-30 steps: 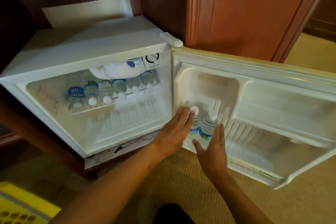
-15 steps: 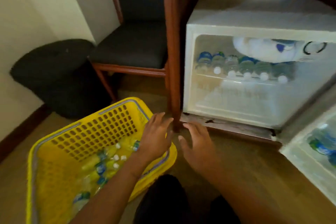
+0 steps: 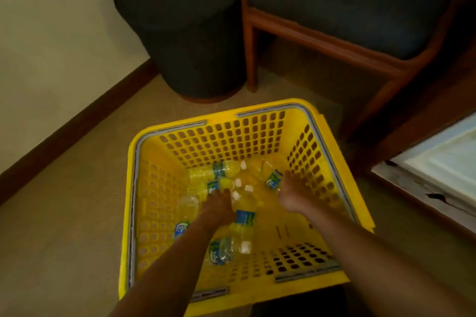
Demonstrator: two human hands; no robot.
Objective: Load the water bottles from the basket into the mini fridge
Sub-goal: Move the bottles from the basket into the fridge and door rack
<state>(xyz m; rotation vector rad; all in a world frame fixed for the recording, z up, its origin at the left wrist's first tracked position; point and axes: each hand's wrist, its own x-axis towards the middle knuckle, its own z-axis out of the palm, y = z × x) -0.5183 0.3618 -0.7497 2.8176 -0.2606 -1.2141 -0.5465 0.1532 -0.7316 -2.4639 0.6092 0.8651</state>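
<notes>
A yellow perforated basket (image 3: 260, 107) stands on the carpet below me. Several small clear water bottles with white caps and blue-green labels lie loose on its bottom, one at the far side (image 3: 216, 171) and one near me (image 3: 222, 252). My left hand (image 3: 218, 204) reaches down onto the bottles in the middle. My right hand (image 3: 290, 194) rests against a bottle (image 3: 272, 179) by the right wall. Both hands point away from me, so their fingers are hidden. A corner of the white mini fridge (image 3: 443, 162) shows at the right edge.
A black round bin (image 3: 190, 23) stands in the corner behind the basket. A wooden chair with a dark seat (image 3: 360, 2) is at the back right. A cream wall with a dark skirting board (image 3: 77, 121) runs along the left.
My view swung from the fridge door down to the basket. Both hands left the two bottles standing in the door shelf and dropped into the basket onto the loose bottles.
</notes>
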